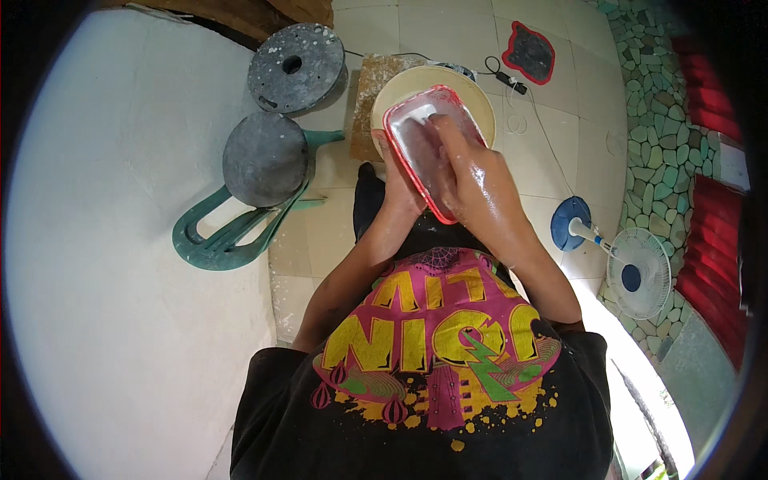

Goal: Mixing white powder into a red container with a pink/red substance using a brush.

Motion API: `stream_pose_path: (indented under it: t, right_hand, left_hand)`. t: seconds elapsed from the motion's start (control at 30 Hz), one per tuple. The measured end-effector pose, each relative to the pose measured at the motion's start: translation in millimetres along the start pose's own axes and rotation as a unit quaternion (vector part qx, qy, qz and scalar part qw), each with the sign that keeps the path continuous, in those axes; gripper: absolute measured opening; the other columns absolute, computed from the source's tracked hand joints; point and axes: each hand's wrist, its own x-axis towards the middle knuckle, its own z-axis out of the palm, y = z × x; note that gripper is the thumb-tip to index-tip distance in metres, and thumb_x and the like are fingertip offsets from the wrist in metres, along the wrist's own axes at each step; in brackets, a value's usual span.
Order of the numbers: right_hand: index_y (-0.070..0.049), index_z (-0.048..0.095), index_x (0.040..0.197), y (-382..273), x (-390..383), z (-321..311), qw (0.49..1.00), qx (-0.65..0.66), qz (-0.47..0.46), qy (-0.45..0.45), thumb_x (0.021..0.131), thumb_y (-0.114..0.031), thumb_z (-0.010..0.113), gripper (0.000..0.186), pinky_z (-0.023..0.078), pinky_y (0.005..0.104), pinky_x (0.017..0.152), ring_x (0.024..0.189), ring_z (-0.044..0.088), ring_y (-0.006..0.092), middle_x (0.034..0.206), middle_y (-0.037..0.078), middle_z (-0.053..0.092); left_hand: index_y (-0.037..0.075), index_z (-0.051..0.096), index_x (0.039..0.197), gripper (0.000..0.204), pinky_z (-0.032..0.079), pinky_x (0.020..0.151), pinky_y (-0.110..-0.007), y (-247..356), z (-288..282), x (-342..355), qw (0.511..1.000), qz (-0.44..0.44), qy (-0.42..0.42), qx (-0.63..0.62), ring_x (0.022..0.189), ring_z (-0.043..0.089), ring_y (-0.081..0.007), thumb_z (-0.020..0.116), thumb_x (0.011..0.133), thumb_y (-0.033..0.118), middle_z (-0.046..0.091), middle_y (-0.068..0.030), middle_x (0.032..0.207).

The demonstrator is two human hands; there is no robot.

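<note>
A red-rimmed rectangular plastic tray (418, 172), pale and wet inside, is tilted over a round cream-coloured surface (476, 84). My left hand (400, 180) grips it along its left side. My right hand (478, 180) reaches into it, glistening wet, with fingers curled against the inside; whatever they may hold is hidden. A worn board (368, 84) lies under the round surface.
At left, a green plastic chair (188, 240) bears a dark round slab (264, 156); another holed disc (296, 76) sits behind. A red-edged mat (528, 52) and power strip (510, 82) lie ahead. A fan (632, 276) stands right, beside a pebbled strip (656, 144).
</note>
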Motion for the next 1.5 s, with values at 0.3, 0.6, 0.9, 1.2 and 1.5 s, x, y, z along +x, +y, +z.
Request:
stream_pose_path:
  t: [0.3,0.6,0.9,1.2,1.5]
  right_hand:
    - [-0.006,0.047,0.119,1,-3,2,0.999,0.021,-0.029,0.002,0.08,0.001,0.056,0.04,0.049,0.0487,0.064,0.076,0.06,0.0469,0.085,0.027,0.061]
    - [-0.005,0.044,0.121,4,-1,-3,0.997,0.057,-0.051,-0.027,0.08,0.001,0.055,0.043,0.049,0.0488,0.063,0.075,0.061,0.0472,0.084,0.028,0.061]
    - [-0.003,0.041,0.119,5,-4,-1,0.998,0.025,-0.018,-0.059,0.075,0.002,0.056,0.047,0.048,0.0489,0.066,0.075,0.06,0.0454,0.077,0.026,0.061]
    - [0.001,0.04,0.119,1,-8,-2,0.996,0.047,-0.04,-0.065,0.073,0.003,0.058,0.05,0.047,0.0486,0.065,0.073,0.06,0.0459,0.078,0.026,0.06]
    - [0.0,0.043,0.119,2,-10,2,0.997,-0.018,-0.055,-0.047,0.072,0.002,0.059,0.05,0.05,0.0473,0.065,0.075,0.062,0.0428,0.083,0.025,0.062]
  left_hand:
    - [0.009,0.037,0.14,0.094,0.039,0.106,-0.043,-3,7,-2,0.998,0.004,0.03,0.053,0.124,0.048,-0.0274,0.037,0.079,0.081,0.048,-0.0113,0.135]
    - [0.014,0.041,0.138,0.083,0.039,0.105,-0.042,-5,1,-2,0.998,-0.009,0.031,0.049,0.123,0.049,-0.0252,0.028,0.086,0.077,0.05,-0.0078,0.133]
    - [0.016,0.046,0.133,0.079,0.04,0.102,-0.037,-5,0,-5,0.997,0.016,0.034,0.064,0.117,0.05,-0.0194,0.026,0.087,0.077,0.053,-0.0035,0.126]
    - [0.016,0.047,0.132,0.081,0.04,0.101,-0.037,-6,-2,-6,0.989,-0.013,0.106,0.101,0.114,0.052,-0.0193,0.026,0.085,0.078,0.054,-0.002,0.125]
    - [0.013,0.045,0.134,0.085,0.04,0.103,-0.039,-6,-5,-2,0.993,0.041,0.076,0.087,0.118,0.05,-0.0223,0.026,0.084,0.079,0.053,-0.0054,0.127]
